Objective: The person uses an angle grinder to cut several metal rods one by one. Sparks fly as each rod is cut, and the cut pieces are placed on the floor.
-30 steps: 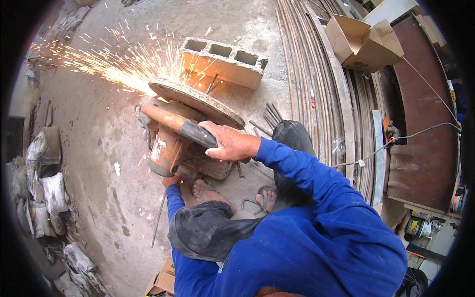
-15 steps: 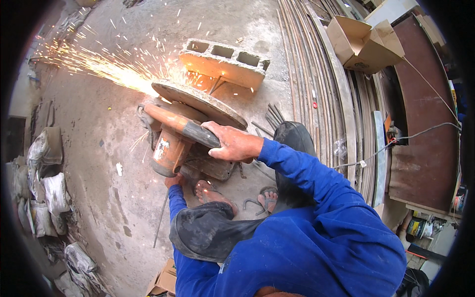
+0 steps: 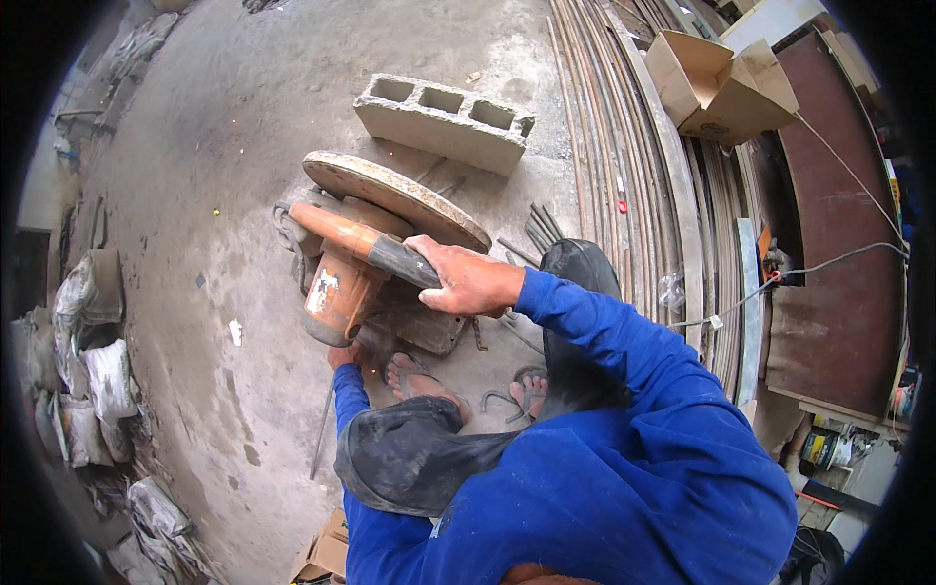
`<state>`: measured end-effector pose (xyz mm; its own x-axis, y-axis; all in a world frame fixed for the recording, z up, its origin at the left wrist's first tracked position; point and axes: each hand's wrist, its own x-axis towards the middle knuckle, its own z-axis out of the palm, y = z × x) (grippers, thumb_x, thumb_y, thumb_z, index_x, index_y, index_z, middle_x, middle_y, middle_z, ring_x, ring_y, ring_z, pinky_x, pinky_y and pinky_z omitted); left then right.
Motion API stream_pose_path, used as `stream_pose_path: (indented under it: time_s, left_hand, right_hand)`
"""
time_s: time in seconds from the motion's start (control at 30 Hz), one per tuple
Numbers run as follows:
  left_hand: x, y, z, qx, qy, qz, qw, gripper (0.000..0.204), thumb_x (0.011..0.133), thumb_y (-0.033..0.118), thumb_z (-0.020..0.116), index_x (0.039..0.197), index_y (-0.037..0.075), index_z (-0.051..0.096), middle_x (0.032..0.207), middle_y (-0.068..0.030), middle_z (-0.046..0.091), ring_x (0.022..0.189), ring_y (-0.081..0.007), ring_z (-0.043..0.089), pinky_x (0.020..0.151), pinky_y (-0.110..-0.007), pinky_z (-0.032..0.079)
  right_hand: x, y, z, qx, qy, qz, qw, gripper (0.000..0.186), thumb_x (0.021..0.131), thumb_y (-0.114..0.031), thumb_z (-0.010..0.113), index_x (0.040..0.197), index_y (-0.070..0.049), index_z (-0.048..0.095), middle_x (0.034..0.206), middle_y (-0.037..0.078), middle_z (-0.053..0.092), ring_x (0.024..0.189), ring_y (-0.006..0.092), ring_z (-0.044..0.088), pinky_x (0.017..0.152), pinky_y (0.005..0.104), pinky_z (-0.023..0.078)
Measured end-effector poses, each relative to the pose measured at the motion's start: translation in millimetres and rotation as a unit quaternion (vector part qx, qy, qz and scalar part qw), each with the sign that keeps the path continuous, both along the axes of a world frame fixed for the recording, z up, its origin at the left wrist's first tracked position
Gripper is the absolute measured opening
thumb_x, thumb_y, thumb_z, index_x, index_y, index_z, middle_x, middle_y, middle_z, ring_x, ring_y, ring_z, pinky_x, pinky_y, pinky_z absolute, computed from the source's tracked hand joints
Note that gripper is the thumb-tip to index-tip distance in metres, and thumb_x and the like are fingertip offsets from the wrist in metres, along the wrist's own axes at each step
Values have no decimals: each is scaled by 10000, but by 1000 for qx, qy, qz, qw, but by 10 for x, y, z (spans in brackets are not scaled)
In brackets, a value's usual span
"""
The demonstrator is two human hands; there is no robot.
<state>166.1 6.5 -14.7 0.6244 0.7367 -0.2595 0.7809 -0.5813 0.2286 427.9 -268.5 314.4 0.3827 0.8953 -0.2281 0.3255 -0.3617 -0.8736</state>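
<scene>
My right hand [image 3: 470,278] is closed around the black grip of an orange cut-off saw [image 3: 336,283]. Its large abrasive disc [image 3: 390,190] stands on the far side of the handle, and no spark stream comes off it. Low beside the saw's motor housing is my left hand [image 3: 343,355], its fingers mostly hidden by the housing. A thin steel rod [image 3: 322,429] lies along the left sleeve and runs up toward that hand; whether the fingers hold it cannot be seen. Beyond the disc, thin rods [image 3: 429,172] reach toward a hollow concrete block [image 3: 444,132].
Short cut rods [image 3: 541,229] lie beside my right knee, with a bent hook piece [image 3: 502,402] between my sandalled feet. Long metal bars [image 3: 624,166] run along the right, under an open cardboard box [image 3: 717,93]. A grey cable [image 3: 809,271] crosses there. Dusty sacks [image 3: 93,366] line the left.
The bright spark stream from the disc has stopped, leaving a few tiny glowing specks. The disc and handle have risen slightly, along with my right hand. The rod by my left arm has shifted a little.
</scene>
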Motion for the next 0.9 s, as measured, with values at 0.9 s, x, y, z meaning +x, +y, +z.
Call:
stream_pose_path:
  time_s: [0.9]
  left_hand:
    - [-2072, -23, 380, -37, 225, 115, 967, 357, 991, 372, 470, 1277, 203, 601, 1273, -95, 626, 1207, -312, 562, 1003, -589, 374]
  right_hand:
    - [815, 2428, 1546, -127, -58, 182, 973, 247, 787, -145, 622, 949, 30, 687, 911, 201, 691, 774, 285, 669, 721, 438, 534]
